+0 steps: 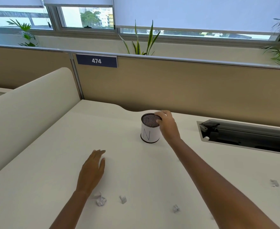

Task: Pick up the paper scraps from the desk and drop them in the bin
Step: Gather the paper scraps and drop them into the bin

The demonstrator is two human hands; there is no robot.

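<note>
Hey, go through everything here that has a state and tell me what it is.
Bin: upright, top open.
Right hand: at bin rim, fingers curled; contents hidden.
Left hand: flat, fingers straight.
Scraps: crumpled, lying on desk.
Cable hatch: open.
Blinds: partly lowered.

Bare left hand (93, 169), right hand (166, 124), forearms.

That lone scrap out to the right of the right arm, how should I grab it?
Pinch the crumpled scrap across its raised middle folds, coming straight down from above with the right hand. It lies low on the flat desk with nothing beside it, so a side approach would likely push it along.
</note>
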